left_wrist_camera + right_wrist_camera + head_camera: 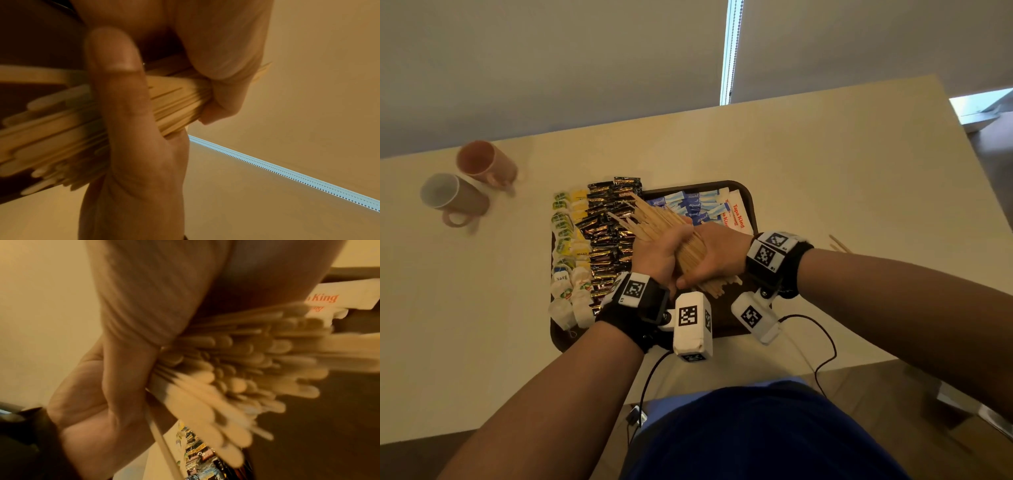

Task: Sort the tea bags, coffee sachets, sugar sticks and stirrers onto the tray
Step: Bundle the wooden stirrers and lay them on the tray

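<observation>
Over the dark brown tray [752, 209] both hands grip one thick bundle of wooden stirrers [654, 219]. My left hand [657, 253] wraps it from the left and my right hand [717, 255] from the right, side by side. The bundle tilts, its far ends fanning up and to the left. In the left wrist view my left hand's thumb [123, 97] lies across the stirrers [176, 100]. The right wrist view shows the stirrers' rounded ends [246, 361] splayed. On the tray lie tea bags [566, 240], coffee sachets [609, 222] and blue-and-white sugar sticks [695, 204].
White packets with red print [736, 212] lie at the tray's right side. Two mugs, a pink one [484, 162] and a brown one [453, 197], lie on their sides at the far left. A few loose stirrers [839, 244] rest on the table right of the tray. Black cables [822, 346] hang by the front edge.
</observation>
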A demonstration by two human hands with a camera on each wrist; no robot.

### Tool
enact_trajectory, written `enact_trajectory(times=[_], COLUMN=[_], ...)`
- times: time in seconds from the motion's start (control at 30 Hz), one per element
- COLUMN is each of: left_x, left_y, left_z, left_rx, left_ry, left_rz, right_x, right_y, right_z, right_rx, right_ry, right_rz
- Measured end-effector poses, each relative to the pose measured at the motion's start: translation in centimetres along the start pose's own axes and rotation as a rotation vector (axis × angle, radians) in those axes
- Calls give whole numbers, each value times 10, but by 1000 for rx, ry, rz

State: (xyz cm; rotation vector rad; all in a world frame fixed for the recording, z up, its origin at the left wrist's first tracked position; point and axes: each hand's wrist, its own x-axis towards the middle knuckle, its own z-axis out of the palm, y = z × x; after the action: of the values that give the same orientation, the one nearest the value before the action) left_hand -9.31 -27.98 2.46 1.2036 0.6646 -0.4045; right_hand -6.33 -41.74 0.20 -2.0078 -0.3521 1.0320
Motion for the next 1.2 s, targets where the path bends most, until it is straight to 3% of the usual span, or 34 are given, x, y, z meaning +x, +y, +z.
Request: enact_trajectory(times=[0.27, 0.5, 0.7, 0.83, 1.0, 1.2], left_x=[1, 2, 8, 10, 10, 6], left_y=[-6, 12, 34, 35, 33, 30], left_z=[-3, -24, -57, -68, -73, -71], left_rx=[14, -52, -48, -43, 1, 52], left_ry=[-7, -98, 114, 178, 119, 23], left_rz=[-5, 77, 152, 140, 79, 27], right_x=[4, 10, 3, 1, 6, 6], right_y=[2, 9, 30, 26, 29, 32], right_z=[6, 2, 3, 11, 20, 29], right_rx=[45, -120, -300, -639, -835, -897], right_ry=[37, 49, 66, -38, -118, -133], right_rz=[8, 95, 290, 400, 452, 417])
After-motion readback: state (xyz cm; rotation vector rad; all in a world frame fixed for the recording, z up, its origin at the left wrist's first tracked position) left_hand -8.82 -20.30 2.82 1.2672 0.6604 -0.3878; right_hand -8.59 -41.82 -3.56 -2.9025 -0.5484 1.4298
